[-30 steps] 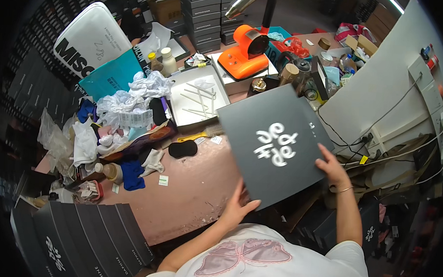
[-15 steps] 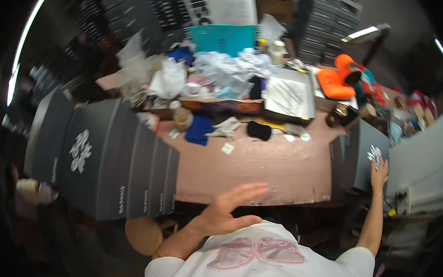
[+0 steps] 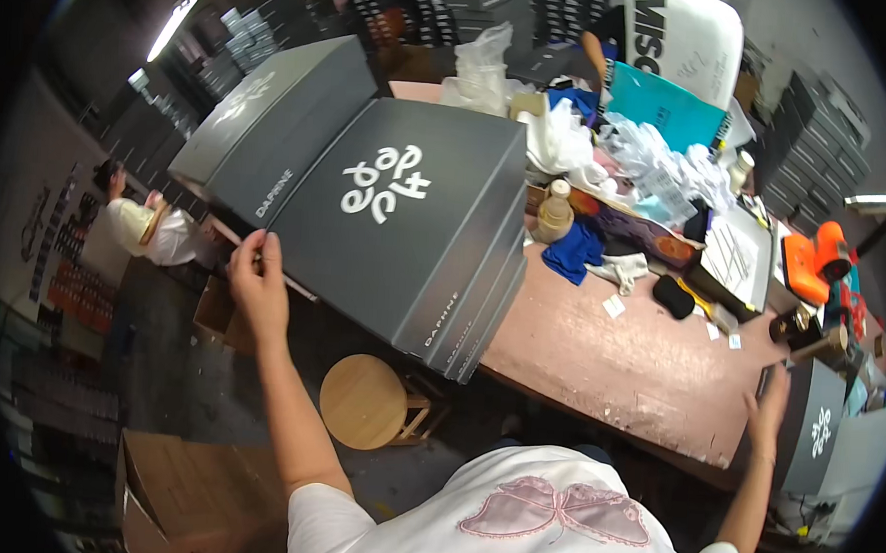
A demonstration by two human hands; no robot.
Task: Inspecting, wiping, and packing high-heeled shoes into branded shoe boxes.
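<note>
A stack of large dark grey flat boxes [image 3: 405, 234] with white marks on the lids lies on the left end of the pink worktable [image 3: 619, 356], overhanging its edge. My left hand [image 3: 257, 287] is stretched out to the near left corner of the top box, fingers curled on its edge. Another dark grey box [image 3: 814, 428] stands on edge at the table's right end. My right hand [image 3: 772, 406] grips its top left edge.
A round wooden stool [image 3: 366, 403] stands under the table edge, with an open cardboard box [image 3: 181, 493] on the floor. Plastic bags, cloths, a teal sheet [image 3: 662, 103] and an orange tool [image 3: 809, 266] crowd the back. Another person [image 3: 145, 226] sits at far left.
My view swung left. The box I held with both hands now stands at the table's right end under my right hand. My left hand went out to the stack's corner.
</note>
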